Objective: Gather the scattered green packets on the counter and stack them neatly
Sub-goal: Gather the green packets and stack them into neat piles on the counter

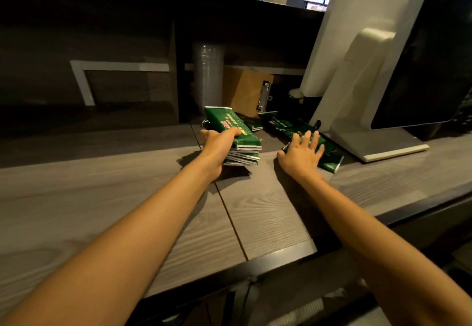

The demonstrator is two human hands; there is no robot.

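So the left hand [219, 144] is clamped around a stack of green packets [236, 136], thumb on top and fingers underneath, holding it just off the wood-grain surface [102, 198]. The right hand [302, 153] is spread wide and flat, fingers splayed over the loose packets [329, 158] still lying beside the white monitor stand [378, 144], with a couple more packets [277, 121] further back near the clipboard [246, 90]. Honestly the risky bit looks like that held stack: the lower packets are already fanning out past the top one at the near end, so if the grip slackens or it gets tilted more, I'd guess they slide out and scatter again. The other worry is the right hand sweeping packets under or against the stand base, where they could wedge or crumple. Orientation-wise, the stack's long axis runs from far-left to near-right, far end raised a bit, printed face up. The loose ones under the right hand lie on roughly the same diagonal, but the back ones point differently, so they'll need turning to line up.
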